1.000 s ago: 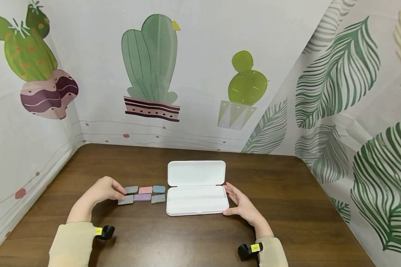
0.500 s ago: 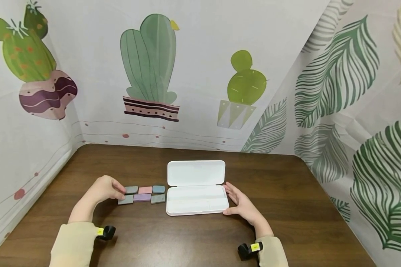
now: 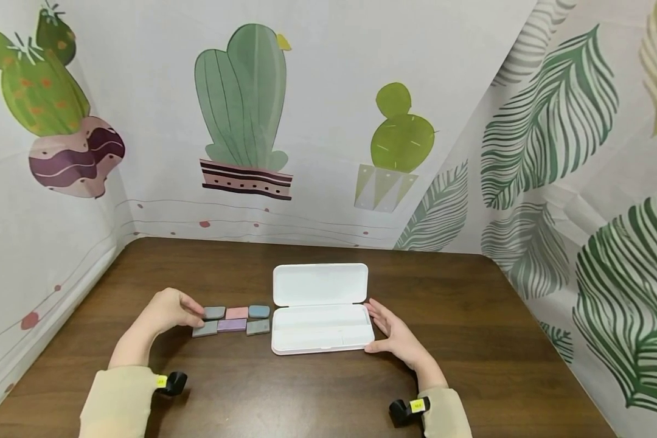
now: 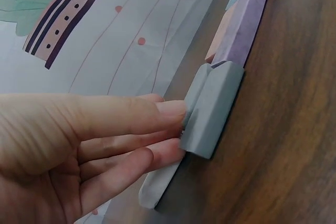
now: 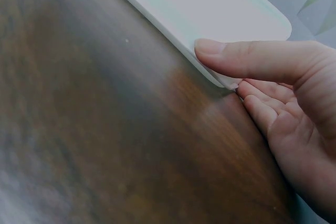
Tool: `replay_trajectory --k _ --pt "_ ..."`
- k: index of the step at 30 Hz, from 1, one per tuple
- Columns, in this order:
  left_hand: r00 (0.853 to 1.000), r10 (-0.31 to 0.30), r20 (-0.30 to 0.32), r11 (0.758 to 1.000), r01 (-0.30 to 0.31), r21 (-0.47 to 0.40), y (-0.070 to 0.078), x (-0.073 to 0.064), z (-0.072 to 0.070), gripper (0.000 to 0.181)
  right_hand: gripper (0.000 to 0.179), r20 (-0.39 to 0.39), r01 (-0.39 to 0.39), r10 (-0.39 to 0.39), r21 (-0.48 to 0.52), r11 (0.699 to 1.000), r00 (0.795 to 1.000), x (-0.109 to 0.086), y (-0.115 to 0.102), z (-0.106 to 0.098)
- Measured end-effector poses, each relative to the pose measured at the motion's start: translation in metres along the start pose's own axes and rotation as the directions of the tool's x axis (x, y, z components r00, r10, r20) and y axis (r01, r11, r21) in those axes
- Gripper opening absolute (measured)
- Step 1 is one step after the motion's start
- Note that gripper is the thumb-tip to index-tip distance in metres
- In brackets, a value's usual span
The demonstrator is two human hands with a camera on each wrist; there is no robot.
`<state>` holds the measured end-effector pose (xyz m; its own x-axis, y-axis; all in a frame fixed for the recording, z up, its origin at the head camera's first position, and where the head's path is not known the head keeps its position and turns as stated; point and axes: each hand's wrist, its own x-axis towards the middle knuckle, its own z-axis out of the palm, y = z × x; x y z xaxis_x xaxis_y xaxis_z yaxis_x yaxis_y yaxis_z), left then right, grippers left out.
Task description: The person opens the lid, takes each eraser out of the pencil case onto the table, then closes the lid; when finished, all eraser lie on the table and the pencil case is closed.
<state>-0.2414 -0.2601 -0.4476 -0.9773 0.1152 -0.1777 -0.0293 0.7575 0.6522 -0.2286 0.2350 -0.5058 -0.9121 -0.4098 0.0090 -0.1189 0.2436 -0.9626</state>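
Several small eraser-like blocks lie in two short rows on the table: grey-green (image 3: pixel 213 312), pink (image 3: pixel 237 312) and blue (image 3: pixel 259 311) behind, grey (image 3: pixel 205 329), purple (image 3: pixel 232 325) and another grey (image 3: pixel 258 327) in front. My left hand (image 3: pixel 170 310) touches the left end of the rows; in the left wrist view its thumb lies at the near grey block (image 4: pixel 210 114), fingers extended. A white pencil case (image 3: pixel 301 336) stands open with its lid up at the back. My right hand (image 3: pixel 396 337) rests around its right end, thumb (image 5: pixel 215 51) at the front corner, fingertips at the end wall.
The brown wooden table (image 3: pixel 285 395) reaches back to a white cloth wall (image 3: pixel 328 121) printed with cacti and leaves. Black wrist cameras (image 3: pixel 174 384) sit at both beige sleeves. The pencil case stands just right of the blocks.
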Motion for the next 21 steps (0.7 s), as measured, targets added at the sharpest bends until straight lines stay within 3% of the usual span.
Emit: replay_trajectory --k 4,7,11,14,21 --pt "1.0 0.029 -0.007 0.999 -0.029 -0.041 -0.001 0.0 0.0 0.026 0.106 -0.003 0.001 -0.001 0.0 1.0 1.0 0.0 0.0 0.0" --pt "0.996 0.083 -0.029 0.988 -0.086 -0.127 -0.001 0.001 0.001 0.032 0.106 -0.005 0.004 -0.004 -0.006 1.0 1.0 0.001 0.001 0.0" --pt "0.986 0.149 -0.08 0.953 -0.165 -0.254 0.002 0.004 0.003 0.042 0.106 -0.009 -0.002 0.002 -0.013 1.0 1.0 0.001 0.002 0.0" --pt "0.975 0.194 -0.109 0.928 -0.218 -0.302 0.006 0.006 0.006 0.046 0.105 -0.006 0.005 -0.005 -0.004 1.0 1.0 0.001 0.003 0.0" --pt "0.971 0.216 -0.101 0.908 -0.238 -0.345 0.017 0.009 0.017 0.046 0.104 0.007 0.034 -0.034 0.01 0.999 0.999 0.001 0.004 0.0"
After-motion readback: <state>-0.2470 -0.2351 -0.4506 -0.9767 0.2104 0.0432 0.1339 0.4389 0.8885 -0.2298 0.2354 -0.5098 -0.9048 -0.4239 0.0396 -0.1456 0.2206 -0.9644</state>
